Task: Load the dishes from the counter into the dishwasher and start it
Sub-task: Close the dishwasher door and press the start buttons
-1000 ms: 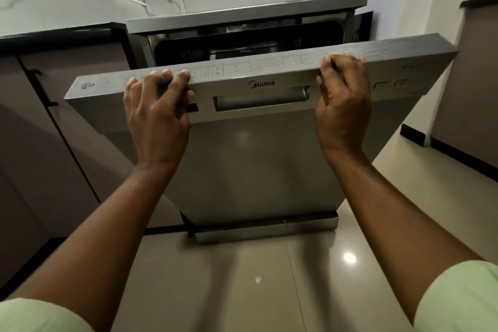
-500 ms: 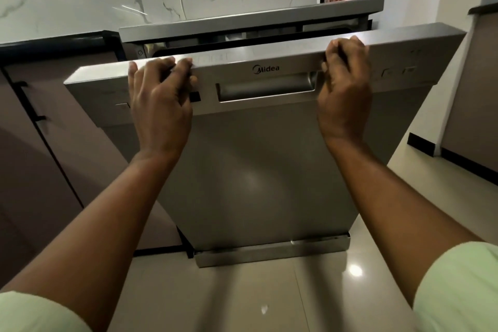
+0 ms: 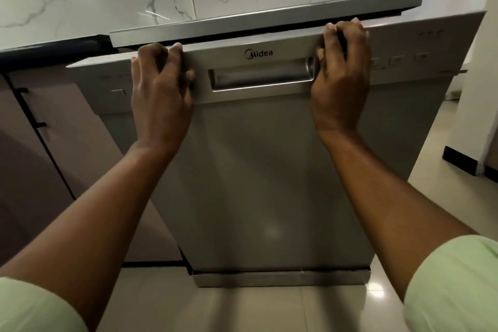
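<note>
On door edge (image 3: 253, 44) grip left hand (image 3: 161, 89); right hand (image 3: 341, 81)

Left forearm (image 3: 107, 210) and right forearm (image 3: 390, 197) bare from wrist to near the elbow, left sleeve (image 3: 35, 307) and right sleeve (image 3: 455, 286) of plain pale mint-green cloth, soft rounded hems, left hand (image 3: 161, 89) and right hand (image 3: 341, 81) bare, short fingernails (image 3: 330, 26) showing on both
</note>
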Demonstrator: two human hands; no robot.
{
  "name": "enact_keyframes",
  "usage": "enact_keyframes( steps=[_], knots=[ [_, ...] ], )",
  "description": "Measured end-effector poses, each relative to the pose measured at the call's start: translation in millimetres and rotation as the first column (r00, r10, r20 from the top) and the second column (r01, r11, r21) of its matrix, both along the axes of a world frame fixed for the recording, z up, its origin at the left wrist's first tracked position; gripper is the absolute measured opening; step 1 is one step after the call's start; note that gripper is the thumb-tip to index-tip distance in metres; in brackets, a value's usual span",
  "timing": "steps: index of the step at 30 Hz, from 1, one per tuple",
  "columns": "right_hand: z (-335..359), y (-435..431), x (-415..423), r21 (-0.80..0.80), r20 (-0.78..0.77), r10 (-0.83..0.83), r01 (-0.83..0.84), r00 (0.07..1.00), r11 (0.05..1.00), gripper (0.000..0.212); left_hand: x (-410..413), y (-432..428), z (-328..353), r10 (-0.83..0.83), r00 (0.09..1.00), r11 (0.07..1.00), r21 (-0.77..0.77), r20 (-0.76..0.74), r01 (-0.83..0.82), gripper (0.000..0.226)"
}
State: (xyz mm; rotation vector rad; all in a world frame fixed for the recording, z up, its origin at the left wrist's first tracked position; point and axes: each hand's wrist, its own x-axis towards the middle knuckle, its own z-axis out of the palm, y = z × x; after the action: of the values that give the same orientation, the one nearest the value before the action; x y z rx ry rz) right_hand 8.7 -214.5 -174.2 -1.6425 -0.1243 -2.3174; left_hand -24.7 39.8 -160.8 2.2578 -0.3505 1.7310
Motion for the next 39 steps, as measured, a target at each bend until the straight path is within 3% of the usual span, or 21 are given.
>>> enact_keyframes(
  steps=[6,15,31,35,39],
  knots=[
    [4,-4,41,0.000,0.004,-0.076,0.076,0.997,0.997,0.038,32,-10,3,0.066,0.998,0.998,-0.001,-0.013,-0.066,0.050],
    [12,-9,90,-0.020,-0.077,-0.042,0.041,0.996,0.999,0.039,88,-19,6,0.121,0.992,0.993,0.016,-0.032,-0.121,0.055],
    [7,0,127,0.000,-0.087,0.058,-0.059,0.995,0.998,0.040,156,-29,-7,0.272,0.956,0.961,-0.074,0.107,-0.265,0.057],
    [6,1,124,0.004,-0.104,0.051,-0.050,0.993,0.999,0.041,150,-27,-4,0.222,0.969,0.974,-0.060,0.108,-0.217,0.054],
    [5,3,119,0.009,-0.155,0.070,-0.070,0.985,0.998,0.043,139,-19,-9,0.059,0.996,0.998,-0.021,0.070,-0.057,0.054]
  ],
)
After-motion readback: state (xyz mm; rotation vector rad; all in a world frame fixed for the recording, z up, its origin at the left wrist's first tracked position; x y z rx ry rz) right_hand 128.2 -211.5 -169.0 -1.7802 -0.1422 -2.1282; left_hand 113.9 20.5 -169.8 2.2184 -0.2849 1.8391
